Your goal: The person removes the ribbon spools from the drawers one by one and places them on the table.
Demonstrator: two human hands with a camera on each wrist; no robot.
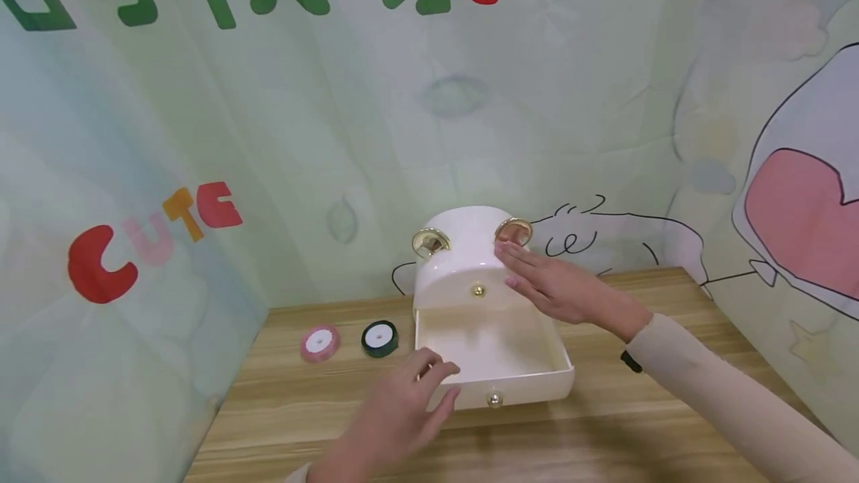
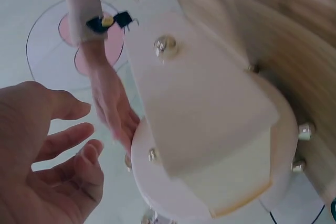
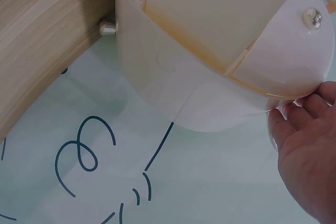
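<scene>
A glossy white storage box (image 1: 463, 248) with a rounded top and two gold ring-shaped ears stands on the wooden table. Its lower drawer (image 1: 496, 387) is pulled out toward the person, with a round metal knob on the front. My right hand (image 1: 564, 285) rests with straight fingers on the box's upper right side, beside the right ear (image 1: 513, 232). In the right wrist view, the fingertips of that hand (image 3: 310, 140) touch the curved shell. My left hand (image 1: 403, 408), fingers loosely bent and holding nothing, hovers at the drawer's front left corner.
Two ribbon spools, one pink (image 1: 320, 343) and one dark green (image 1: 379, 338), lie left of the box on the table (image 1: 268, 408). A printed curtain (image 1: 322, 133) hangs right behind the table. Small metal feet (image 2: 305, 130) show under the box.
</scene>
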